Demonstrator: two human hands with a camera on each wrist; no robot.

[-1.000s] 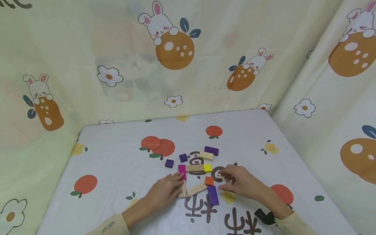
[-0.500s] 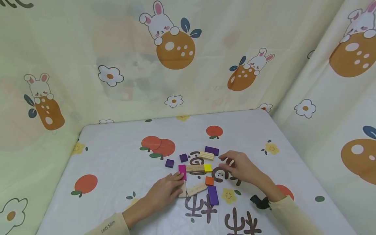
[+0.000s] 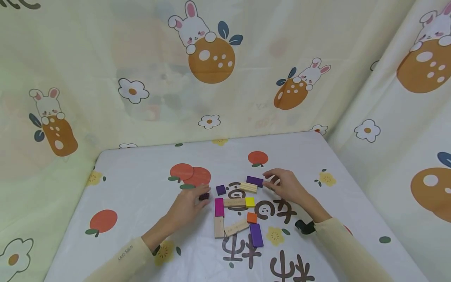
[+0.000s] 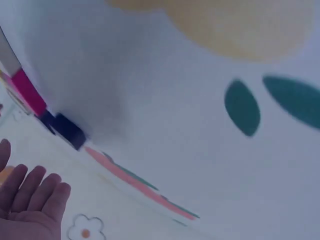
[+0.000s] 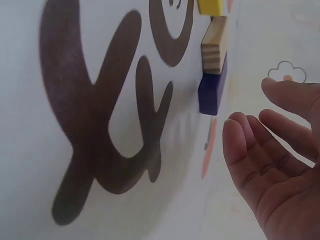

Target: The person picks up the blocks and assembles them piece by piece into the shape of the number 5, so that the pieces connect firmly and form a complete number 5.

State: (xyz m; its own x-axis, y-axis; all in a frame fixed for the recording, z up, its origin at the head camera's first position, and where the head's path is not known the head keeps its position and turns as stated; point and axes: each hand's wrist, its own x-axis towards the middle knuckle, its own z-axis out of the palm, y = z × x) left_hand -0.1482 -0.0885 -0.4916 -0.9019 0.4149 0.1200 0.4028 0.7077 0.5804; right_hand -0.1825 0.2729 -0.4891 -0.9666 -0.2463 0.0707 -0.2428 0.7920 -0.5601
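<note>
My left hand (image 3: pixel 183 205) hovers over a small dark purple cube (image 3: pixel 204 197), partly covering it. In the left wrist view its fingers stand relaxed, apart from the cube (image 4: pixel 69 131). My right hand (image 3: pixel 289 186) is at the right end of a dark purple block (image 3: pixel 255 181). Loosely bent and holding nothing, its fingers show beside that block (image 5: pixel 211 94) in the right wrist view. A ridged wooden block (image 3: pixel 248 187) lies against the purple one. Another dark purple cube (image 3: pixel 220 190) sits behind a magenta block (image 3: pixel 219 207).
Plain wooden blocks (image 3: pixel 235 202), the magenta block, a yellow cube (image 3: pixel 249 202), an orange cube (image 3: pixel 251 217) and a purple block (image 3: pixel 256 235) outline a rough ring. A patterned cloth (image 3: pixel 141 188) covers the table; a printed curtain (image 3: pixel 169 102) hangs behind.
My left hand has left the magenta and wooden blocks and moved up and left to the dark cube. My right hand has moved away from the orange cube toward the rear purple block.
</note>
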